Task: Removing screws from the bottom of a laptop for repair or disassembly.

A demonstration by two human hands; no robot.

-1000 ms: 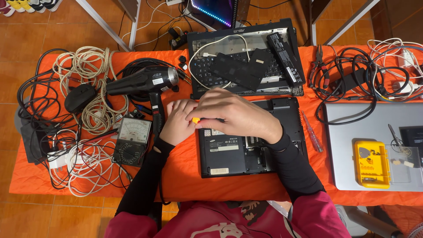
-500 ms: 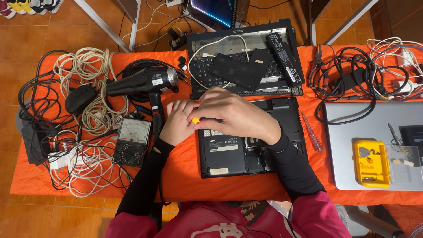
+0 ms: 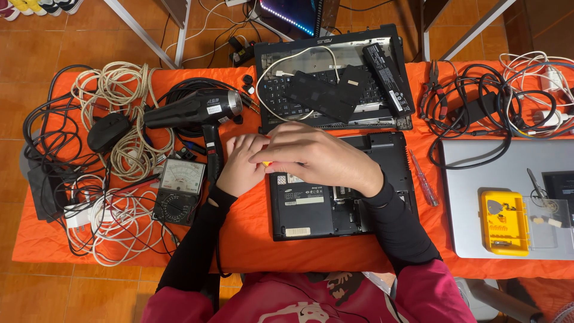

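Note:
My right hand [image 3: 317, 157] is curled over the top left corner of a black laptop lying bottom side up [image 3: 341, 200] on the orange table [image 3: 251, 239]. A small yellow and red tool [image 3: 267, 163] shows under its fingers, gripped there. My left hand [image 3: 240, 164] rests beside it at the laptop's left edge, fingers bent against the right hand and the tool. What the tool's tip touches is hidden by both hands.
A black heat gun [image 3: 197, 113], an analogue multimeter [image 3: 178, 190] and coils of cable [image 3: 113, 119] lie left. A dismantled laptop [image 3: 335, 78] sits behind. A screwdriver [image 3: 423, 178], a silver laptop [image 3: 508, 197] with a yellow bit case [image 3: 505, 222], pliers [image 3: 434, 84] and more cables lie right.

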